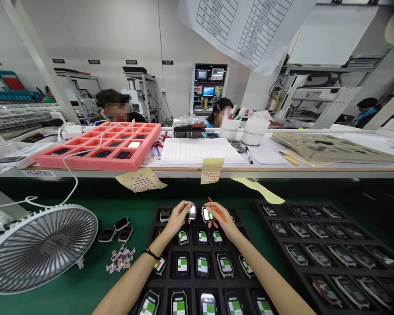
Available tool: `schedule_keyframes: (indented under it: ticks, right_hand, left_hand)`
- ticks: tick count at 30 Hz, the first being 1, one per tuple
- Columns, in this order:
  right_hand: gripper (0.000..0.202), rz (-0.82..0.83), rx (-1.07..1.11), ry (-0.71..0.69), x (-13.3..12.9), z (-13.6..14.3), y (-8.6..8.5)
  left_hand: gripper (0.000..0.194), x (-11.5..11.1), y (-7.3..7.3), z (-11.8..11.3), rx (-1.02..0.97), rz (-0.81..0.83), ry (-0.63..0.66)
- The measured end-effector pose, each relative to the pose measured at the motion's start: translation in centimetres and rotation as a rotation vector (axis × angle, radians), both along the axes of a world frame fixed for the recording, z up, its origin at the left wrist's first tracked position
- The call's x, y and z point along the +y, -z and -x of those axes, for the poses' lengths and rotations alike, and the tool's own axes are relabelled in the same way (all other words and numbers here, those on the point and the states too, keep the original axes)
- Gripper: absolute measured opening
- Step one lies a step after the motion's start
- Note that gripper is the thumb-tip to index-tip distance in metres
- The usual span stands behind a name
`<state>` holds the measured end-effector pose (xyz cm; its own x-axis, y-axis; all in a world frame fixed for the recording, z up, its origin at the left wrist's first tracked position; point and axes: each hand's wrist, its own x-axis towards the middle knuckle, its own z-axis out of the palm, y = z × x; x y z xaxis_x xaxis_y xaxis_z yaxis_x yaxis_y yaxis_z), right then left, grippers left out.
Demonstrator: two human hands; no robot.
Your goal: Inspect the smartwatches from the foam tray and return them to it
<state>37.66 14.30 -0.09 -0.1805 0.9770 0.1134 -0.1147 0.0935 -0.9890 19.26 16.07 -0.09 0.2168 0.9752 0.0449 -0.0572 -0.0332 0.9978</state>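
My left hand [181, 213] grips a dark-edged smartwatch [191, 212] with a lit screen, over the far row of a black foam tray [167, 246]. Beside it, my right hand [220, 215] has its fingers closed around a light-cased smartwatch [207, 214] whose screen shows white and green. An orange pen [217, 209] is also tucked in my right hand, slanting across the fingers. Below both hands, several watches such as this lit smartwatch [202, 264] lie in the tray's compartments, most with green and white screens. My forearms hide some compartments.
A second black tray [284, 258] of dark-screened watches is at right. At left stand a grey fan [42, 249], three loose watches [107, 236] and a pile of small metal pieces [121, 259]. The shelf [184, 173] ahead bears a pink foam tray [124, 162] and papers [200, 151]. People sit beyond.
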Motion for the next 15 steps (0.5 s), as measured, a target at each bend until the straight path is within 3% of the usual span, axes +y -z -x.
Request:
schedule_keyframes:
  ticks: [7, 15]
  right_hand:
    - [0.027, 0.009, -0.021, 0.027, 0.03, -0.06, -0.07]
    - [0.026, 0.013, -0.039, 0.037, 0.06, -0.13, 0.03]
  left_hand:
    - [0.044, -0.16, -0.21, 0.03, -0.005, 0.0, 0.062]
    - [0.041, -0.03, -0.14, 0.25, 0.009, -0.008, 0.036]
